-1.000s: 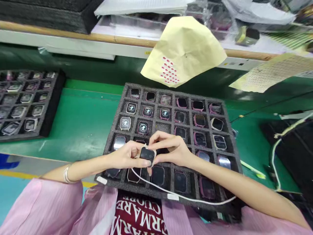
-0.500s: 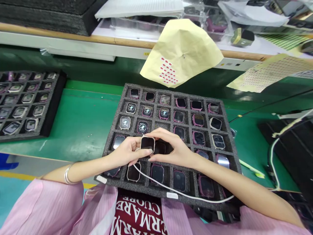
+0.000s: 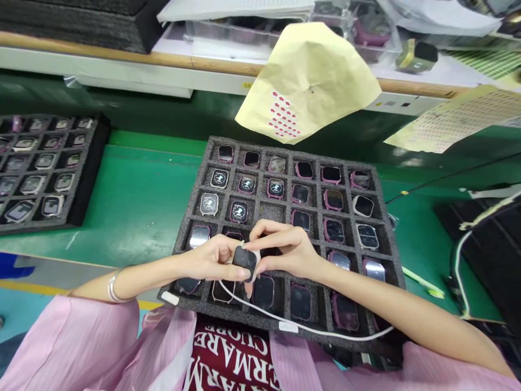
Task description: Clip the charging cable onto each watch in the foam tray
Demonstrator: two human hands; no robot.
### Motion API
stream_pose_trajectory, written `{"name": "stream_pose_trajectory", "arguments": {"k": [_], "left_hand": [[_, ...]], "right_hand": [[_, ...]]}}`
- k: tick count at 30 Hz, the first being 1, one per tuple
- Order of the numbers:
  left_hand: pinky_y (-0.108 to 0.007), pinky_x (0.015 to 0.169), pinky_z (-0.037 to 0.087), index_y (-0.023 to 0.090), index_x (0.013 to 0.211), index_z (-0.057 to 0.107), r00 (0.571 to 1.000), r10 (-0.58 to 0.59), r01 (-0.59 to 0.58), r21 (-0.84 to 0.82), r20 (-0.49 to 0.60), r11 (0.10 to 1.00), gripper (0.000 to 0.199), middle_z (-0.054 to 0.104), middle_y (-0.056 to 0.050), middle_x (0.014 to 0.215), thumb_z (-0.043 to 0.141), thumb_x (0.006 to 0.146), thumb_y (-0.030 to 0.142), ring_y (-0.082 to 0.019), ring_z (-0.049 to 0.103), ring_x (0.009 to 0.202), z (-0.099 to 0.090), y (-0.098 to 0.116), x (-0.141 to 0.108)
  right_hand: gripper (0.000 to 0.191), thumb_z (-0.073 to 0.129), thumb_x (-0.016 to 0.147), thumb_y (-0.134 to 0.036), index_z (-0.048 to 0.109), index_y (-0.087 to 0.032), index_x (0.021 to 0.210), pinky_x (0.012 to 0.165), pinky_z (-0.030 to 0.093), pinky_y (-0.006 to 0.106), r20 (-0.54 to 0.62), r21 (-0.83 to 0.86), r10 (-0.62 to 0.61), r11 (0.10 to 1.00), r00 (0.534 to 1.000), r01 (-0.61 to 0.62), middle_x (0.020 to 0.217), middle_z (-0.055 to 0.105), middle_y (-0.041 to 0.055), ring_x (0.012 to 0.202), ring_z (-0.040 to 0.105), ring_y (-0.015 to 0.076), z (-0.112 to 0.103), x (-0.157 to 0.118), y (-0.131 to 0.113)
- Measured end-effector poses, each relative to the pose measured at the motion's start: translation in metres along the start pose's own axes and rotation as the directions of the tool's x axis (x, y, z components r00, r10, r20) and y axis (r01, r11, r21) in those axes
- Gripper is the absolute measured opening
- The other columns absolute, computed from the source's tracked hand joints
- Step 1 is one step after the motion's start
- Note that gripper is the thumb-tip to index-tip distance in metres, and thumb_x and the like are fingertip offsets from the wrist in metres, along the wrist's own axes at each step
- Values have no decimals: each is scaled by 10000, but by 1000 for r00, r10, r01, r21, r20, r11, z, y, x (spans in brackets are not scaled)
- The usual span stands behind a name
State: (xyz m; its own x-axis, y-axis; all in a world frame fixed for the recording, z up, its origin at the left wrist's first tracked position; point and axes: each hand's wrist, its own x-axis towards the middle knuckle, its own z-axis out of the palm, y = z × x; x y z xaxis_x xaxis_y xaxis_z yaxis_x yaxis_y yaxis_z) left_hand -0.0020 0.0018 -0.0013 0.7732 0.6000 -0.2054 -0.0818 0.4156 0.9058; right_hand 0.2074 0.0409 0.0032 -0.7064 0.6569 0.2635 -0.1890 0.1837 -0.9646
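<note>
Counter (image 3: 134, 201): two dark grey foam trays (image 3: 91, 179), two bare hands (image 3: 214, 258), one cream-framed square smartwatch (image 3: 245, 258) held, one thin white cable (image 3: 260, 310). Middle tray (image 3: 228, 311): two white labels (image 3: 288, 326) along its near edge, six square smartwatches (image 3: 304, 170) along its far edge. Two yellow paper sheets (image 3: 313, 70) hang beyond.
</note>
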Motion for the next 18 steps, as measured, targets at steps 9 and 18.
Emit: {"name": "stream_pose_trajectory", "arguments": {"k": [9,18], "left_hand": [[-144,282,190,117,896,584,944,-51,31,-65,-325,997,330,631,0,675,655,803,427,5,313,295,10,-1,8],[-160,320,212,125,942,576,943,-48,65,43,-329,997,349,418,97,524,699,774,405,-25,327,337,10,-5,10]], "right_hand": [[538,798,745,-293,590,-153,1221,834,499,372,61,-389,-14,921,998,37,1055,613,101,952,596,219,-9,4,-9],[371,646,879,-317,548,-148,1194,816,460,418,47,-783,-31,620,998,56,1070,638,111,981,591,256,4,-4,-14]]}}
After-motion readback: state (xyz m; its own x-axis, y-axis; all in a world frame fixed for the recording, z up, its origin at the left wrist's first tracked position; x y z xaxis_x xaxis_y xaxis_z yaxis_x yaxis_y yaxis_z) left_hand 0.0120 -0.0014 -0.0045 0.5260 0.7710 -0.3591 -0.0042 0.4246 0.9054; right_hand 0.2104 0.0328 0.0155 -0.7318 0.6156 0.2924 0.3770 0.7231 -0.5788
